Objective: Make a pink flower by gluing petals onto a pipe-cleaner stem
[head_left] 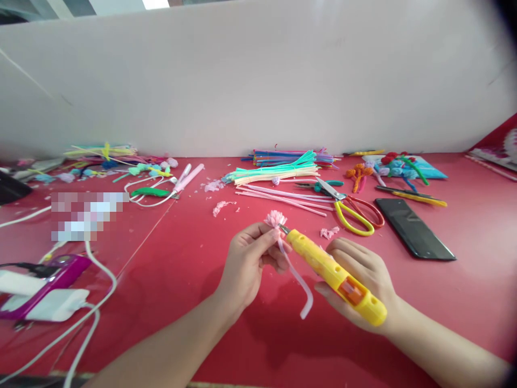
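In the middle of the view, my left hand (252, 253) pinches a small pink pipe-cleaner flower (276, 217) just under its fluffy head. A pale pink stem (301, 283) hangs down from it and curves to the right at its end. My right hand (359, 269) is wrapped round a yellow glue gun (323, 261), its fingers partly hidden by the body. The gun's metal nozzle points up and left at the underside of the flower head, close to my left fingertips. Whether the nozzle touches the flower I cannot tell.
Behind my hands lie loose pink pipe cleaners (291, 196), a mint-green bundle (278, 168), scissors (353, 210) and teal pliers (323, 185). A phone (414, 229) lies at right. At left are a pink hair-straightener-like tool (188, 180), a purple power strip (60, 277) and white cables.
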Motion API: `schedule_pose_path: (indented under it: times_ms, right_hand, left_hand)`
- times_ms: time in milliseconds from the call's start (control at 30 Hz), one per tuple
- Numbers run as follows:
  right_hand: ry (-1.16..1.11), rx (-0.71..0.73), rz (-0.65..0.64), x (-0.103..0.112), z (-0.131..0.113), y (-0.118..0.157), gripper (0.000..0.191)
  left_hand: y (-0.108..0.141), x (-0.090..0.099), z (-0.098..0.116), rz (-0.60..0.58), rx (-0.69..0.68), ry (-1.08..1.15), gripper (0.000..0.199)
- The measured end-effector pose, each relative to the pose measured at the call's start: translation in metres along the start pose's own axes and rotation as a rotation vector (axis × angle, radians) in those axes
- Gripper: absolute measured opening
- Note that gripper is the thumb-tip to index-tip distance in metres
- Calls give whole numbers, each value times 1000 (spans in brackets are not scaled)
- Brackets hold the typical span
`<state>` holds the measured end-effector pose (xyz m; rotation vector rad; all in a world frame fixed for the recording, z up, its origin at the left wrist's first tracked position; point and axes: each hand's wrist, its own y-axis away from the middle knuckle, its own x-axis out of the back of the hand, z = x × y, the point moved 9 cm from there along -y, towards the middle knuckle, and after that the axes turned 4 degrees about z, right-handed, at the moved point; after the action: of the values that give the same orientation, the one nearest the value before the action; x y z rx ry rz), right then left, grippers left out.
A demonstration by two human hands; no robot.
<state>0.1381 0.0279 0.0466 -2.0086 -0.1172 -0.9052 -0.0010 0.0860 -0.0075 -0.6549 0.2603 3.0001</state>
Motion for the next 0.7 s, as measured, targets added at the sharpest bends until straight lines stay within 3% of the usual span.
schedule_pose_path:
  times_ms: [700]
  right_hand:
    - [66, -11, -7, -1, 1, 0, 22]
  left_hand:
    - [1, 4, -1, 39, 8, -40, 14]
